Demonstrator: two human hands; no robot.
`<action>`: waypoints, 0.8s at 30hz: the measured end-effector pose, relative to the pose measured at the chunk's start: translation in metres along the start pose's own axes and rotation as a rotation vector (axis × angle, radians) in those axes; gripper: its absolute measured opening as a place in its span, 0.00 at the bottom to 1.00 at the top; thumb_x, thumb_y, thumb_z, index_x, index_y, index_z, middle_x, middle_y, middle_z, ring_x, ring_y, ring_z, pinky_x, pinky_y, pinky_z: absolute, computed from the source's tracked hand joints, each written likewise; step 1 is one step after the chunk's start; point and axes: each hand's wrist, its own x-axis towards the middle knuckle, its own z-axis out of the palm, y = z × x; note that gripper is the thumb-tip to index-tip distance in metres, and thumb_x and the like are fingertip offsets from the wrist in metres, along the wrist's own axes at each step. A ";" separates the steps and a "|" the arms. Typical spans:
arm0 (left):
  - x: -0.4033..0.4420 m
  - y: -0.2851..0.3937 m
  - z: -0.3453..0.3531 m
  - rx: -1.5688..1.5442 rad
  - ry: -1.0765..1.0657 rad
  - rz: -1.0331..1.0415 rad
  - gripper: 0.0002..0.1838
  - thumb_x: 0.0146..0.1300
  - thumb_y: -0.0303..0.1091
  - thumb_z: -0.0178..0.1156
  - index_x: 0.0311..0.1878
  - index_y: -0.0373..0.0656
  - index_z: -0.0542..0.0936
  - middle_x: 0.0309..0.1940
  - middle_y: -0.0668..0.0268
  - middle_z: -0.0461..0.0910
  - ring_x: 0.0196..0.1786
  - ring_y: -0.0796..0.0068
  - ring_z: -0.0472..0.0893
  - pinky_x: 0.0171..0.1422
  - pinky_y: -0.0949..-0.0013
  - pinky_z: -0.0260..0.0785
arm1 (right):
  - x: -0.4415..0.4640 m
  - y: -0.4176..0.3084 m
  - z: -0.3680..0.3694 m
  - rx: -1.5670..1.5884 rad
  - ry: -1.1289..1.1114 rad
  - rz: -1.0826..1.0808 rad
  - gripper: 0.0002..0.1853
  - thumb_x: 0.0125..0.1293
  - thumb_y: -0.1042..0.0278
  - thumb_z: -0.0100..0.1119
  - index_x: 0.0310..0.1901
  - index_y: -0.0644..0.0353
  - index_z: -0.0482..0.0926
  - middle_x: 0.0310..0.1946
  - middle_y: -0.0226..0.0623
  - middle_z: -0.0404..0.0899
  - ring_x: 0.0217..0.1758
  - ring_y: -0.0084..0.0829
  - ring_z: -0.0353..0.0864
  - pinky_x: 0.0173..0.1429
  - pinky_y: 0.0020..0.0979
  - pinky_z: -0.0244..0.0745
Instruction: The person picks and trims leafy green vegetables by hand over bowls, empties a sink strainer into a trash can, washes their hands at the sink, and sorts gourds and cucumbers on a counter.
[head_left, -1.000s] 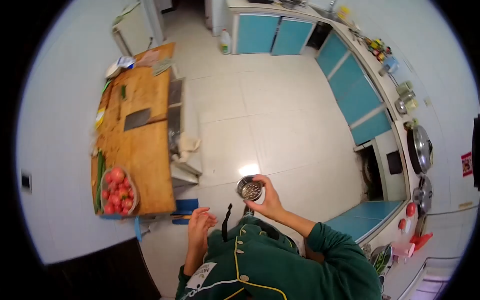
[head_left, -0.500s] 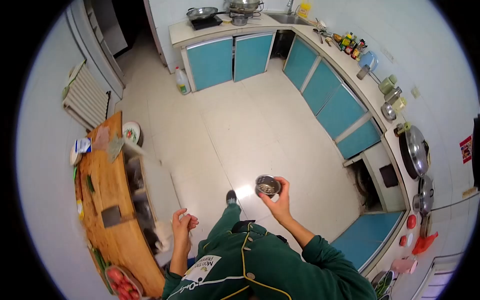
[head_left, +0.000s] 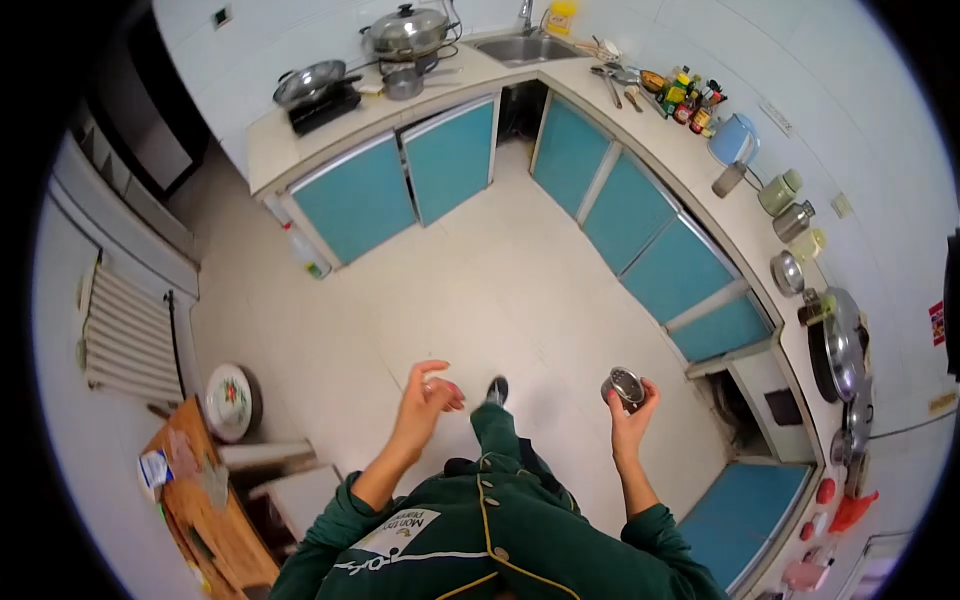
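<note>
My right hand [head_left: 632, 420] grips a small round metal cup [head_left: 623, 388] by its side, between thumb and fingers. The cup is shiny and seems to have small holes; it is tilted, held above the floor at right of centre. My left hand [head_left: 425, 405] is raised in front of my body, apart from the cup. Its fingers are loosely curled with gaps between them, and nothing shows in them.
A counter [head_left: 672, 148] with blue cabinet doors curves around the far and right sides, bearing pans, bottles and a sink [head_left: 525, 48]. At lower left stand a wooden table [head_left: 215, 530] and a lidded basin [head_left: 229, 403]. A plastic jug [head_left: 306, 252] stands by the cabinets.
My view has turned and moved forward, toward the counter. The right hand has carried the cup to the right in view. My left hand has risen and come toward the middle.
</note>
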 end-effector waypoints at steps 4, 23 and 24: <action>0.102 0.019 0.008 0.109 -0.083 -0.142 0.13 0.63 0.29 0.48 0.50 0.40 0.66 0.31 0.61 0.78 0.34 0.75 0.76 0.40 0.75 0.66 | 0.092 -0.011 0.072 0.089 0.030 0.032 0.30 0.51 0.71 0.65 0.53 0.62 0.60 0.47 0.39 0.65 0.47 0.28 0.68 0.49 0.28 0.68; 0.589 0.144 -0.113 0.199 0.038 -0.060 0.11 0.62 0.30 0.49 0.47 0.40 0.69 0.30 0.63 0.78 0.33 0.76 0.76 0.38 0.75 0.65 | 0.495 -0.067 0.437 0.020 -0.075 -0.042 0.38 0.46 0.67 0.69 0.57 0.63 0.58 0.51 0.43 0.64 0.54 0.34 0.66 0.58 0.34 0.61; 0.616 0.159 -0.115 0.211 0.024 -0.048 0.11 0.62 0.29 0.48 0.47 0.40 0.69 0.30 0.63 0.78 0.33 0.76 0.76 0.38 0.75 0.65 | 0.514 -0.072 0.453 0.021 -0.092 -0.052 0.38 0.46 0.67 0.69 0.57 0.64 0.58 0.51 0.43 0.64 0.55 0.35 0.65 0.60 0.32 0.60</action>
